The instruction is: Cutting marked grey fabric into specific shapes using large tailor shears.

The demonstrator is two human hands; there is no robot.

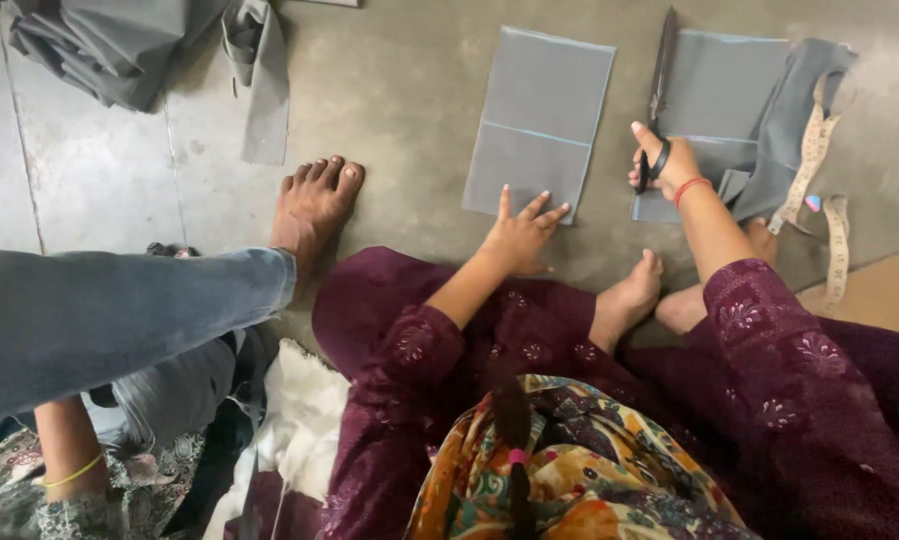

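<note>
Scissors (660, 90) stand gripped in the right hand (662, 160), blades pointing away over the right grey panel (715, 100). Left hand (522, 232) lies flat, fingers spread, on the near edge of the left panel (540, 120). Bare floor (400, 110) separates the panels; tape measure (815, 150) curls along the right side.

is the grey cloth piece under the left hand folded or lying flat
Lying flat: the grey cloth piece is spread on the floor, edges straight, a chalk line across its middle. The left hand touches its lower edge.
</note>
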